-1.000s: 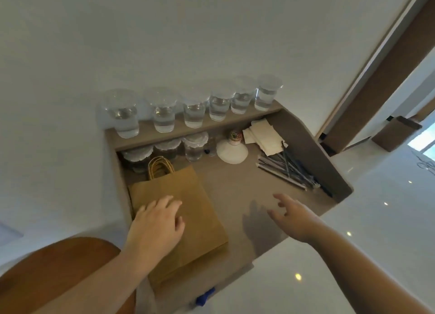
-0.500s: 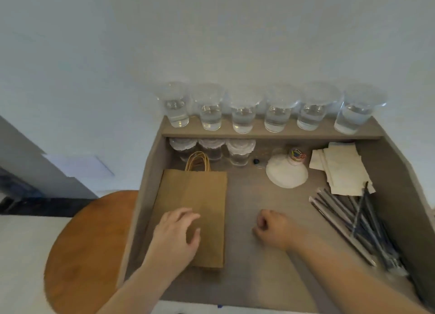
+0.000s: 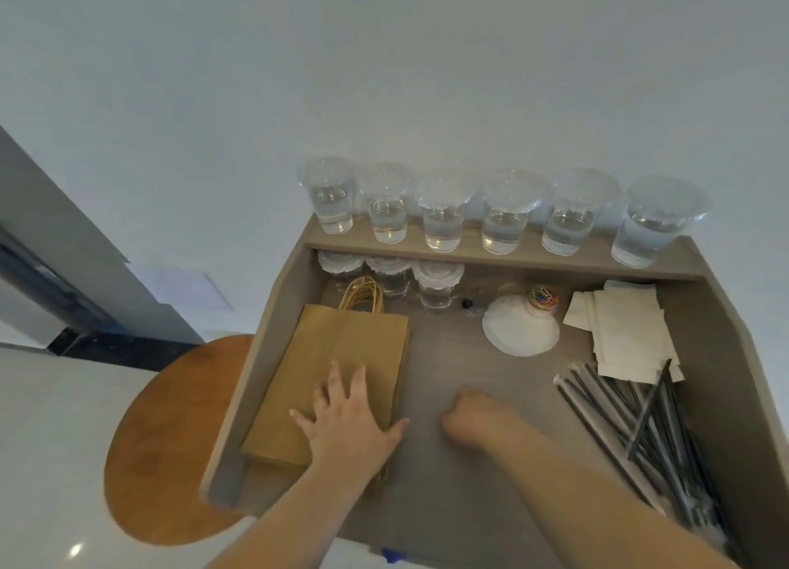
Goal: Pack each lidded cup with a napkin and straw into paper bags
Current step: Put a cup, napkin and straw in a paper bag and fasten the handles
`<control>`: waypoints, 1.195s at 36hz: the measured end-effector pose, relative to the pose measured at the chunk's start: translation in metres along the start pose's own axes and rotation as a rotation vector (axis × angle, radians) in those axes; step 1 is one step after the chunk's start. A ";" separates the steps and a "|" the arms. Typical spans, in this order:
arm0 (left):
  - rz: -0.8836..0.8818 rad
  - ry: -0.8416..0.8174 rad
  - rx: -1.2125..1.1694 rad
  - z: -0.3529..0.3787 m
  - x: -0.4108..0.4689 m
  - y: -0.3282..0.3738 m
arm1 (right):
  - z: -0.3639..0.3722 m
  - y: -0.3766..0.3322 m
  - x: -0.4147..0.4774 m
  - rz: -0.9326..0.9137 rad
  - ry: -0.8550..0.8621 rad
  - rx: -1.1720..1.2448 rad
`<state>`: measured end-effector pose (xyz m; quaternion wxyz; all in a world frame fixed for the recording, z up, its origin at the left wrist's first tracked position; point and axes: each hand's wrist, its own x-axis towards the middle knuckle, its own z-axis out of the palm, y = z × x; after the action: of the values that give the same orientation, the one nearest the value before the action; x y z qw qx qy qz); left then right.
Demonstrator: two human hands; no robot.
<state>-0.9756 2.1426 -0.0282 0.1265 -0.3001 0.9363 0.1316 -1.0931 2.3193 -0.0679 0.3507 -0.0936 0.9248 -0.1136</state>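
A stack of flat brown paper bags [image 3: 341,355] lies at the left of the grey desk [image 3: 461,474], handles pointing to the back. My left hand [image 3: 348,423] lies flat on the near end of the top bag, fingers spread. My right hand [image 3: 474,419] rests on the bare desk beside the bags, fingers curled into a fist, holding nothing. Several lidded cups of water [image 3: 504,218] stand in a row on the back shelf. White napkins [image 3: 623,329] lie at the right rear, and black wrapped straws [image 3: 640,423] are piled in front of them.
Under the shelf stand three more lidded cups [image 3: 435,286], a stack of white lids [image 3: 518,331] and a small tub of coloured clips [image 3: 543,301]. Raised side walls bound the desk. A round wooden stool [image 3: 170,440] stands to the left, on the white floor.
The view has swung to face the desk squarely. My right hand curled from open into a fist and settled on the desk. My left hand spread flat on the bag.
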 end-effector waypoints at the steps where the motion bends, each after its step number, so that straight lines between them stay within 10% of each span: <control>1: -0.005 -0.018 0.004 0.000 0.000 0.000 | -0.001 0.000 0.000 0.002 -0.002 0.009; 17: 0.125 -0.194 -0.064 -0.033 0.014 -0.028 | -0.010 0.020 0.014 -0.015 -0.059 0.223; 33: 0.247 -0.028 -0.116 -0.148 -0.015 -0.049 | -0.026 -0.014 0.003 0.056 -0.100 0.278; 37: 0.347 -0.045 -0.099 -0.173 -0.029 -0.060 | -0.051 -0.032 -0.015 0.032 -0.146 0.871; 43: 0.538 -0.158 -0.188 -0.175 -0.049 -0.038 | -0.111 -0.032 -0.058 -0.214 -0.665 1.520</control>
<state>-0.9420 2.0821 0.1439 0.1312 -0.0402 0.9532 0.2694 -1.1214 2.3198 0.0582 0.5604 0.0524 0.4307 -0.7055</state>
